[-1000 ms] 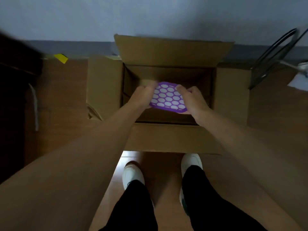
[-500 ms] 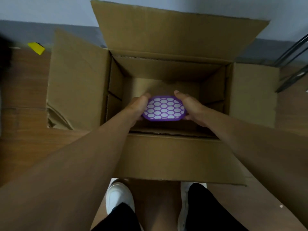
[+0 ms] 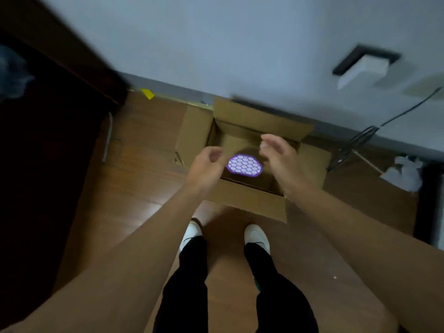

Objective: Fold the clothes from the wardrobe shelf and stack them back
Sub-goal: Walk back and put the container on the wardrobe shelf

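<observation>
Both hands, left hand and right hand, hover empty with loosely curled fingers above the box, flanking the purple pad.

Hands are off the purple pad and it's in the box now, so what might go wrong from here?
1. Both the left hand and the right hand hold nothing; no clothes are in view, so the folding may be drifting off course.
2. The cardboard box sits just ahead of the white shoes, with black cables nearby: tripping hazards.
</observation>
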A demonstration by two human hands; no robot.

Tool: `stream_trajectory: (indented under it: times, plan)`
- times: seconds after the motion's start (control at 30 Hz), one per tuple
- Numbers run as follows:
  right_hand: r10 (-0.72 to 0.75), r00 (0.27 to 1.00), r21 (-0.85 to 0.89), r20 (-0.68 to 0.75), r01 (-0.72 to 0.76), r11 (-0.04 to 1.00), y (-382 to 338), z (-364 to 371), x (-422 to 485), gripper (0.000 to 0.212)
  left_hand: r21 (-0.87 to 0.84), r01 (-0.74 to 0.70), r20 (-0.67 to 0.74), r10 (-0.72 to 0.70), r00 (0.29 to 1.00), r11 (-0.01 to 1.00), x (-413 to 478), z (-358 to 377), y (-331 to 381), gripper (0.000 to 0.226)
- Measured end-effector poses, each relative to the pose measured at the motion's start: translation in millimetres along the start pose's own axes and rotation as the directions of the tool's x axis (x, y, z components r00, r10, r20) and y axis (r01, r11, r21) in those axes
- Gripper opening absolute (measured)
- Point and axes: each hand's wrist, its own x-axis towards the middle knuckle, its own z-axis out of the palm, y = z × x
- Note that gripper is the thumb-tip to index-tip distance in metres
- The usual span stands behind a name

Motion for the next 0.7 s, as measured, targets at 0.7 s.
stream_trajectory:
  times: [0.7]
  plan:
    - [0.294,0.564,-0.564,0.771,0.393,0.726,-154,31,-429,0.015,-0.815,0.103,-0.288,-0.554,0.781,0.570,-581,-75,-96,0.016]
